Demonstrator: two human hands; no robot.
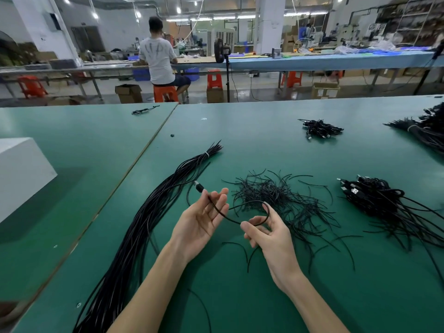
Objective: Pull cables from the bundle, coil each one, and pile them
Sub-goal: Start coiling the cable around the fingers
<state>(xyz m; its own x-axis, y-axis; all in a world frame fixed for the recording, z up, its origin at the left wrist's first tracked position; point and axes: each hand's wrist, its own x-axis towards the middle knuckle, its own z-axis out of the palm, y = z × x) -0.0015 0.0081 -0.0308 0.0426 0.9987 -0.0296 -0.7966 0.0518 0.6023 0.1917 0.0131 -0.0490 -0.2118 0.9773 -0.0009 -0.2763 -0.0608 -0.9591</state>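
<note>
— Nearest of all, the left hand (201, 217) and right hand (269, 234) are raised above the green table (240, 296). What is held?

— One black cable (230, 218) is shared between them. It is pinched near its plug (199, 187) by the left thumb and fingers, the palm turned up and the fingers loosely spread. By the right hand it is caught between thumb and raised forefinger, over which it is bent in an arc.

— And the step?

— Coiling is judged to be only just begun: a single half-loop is formed. Where the rest of the cable runs cannot be told.

— Where is the bundle (153, 212)?

— Just left of the left hand, stretched back past the wrist. Short ties (271, 195) are heaped just beyond the right hand, and the pile (370, 195) of coiled cables is laid well to its right.

— What is called for next?

— Slack must be drawn in and wound in even turns, with the plug end pinned, before a tie is taken.
</note>
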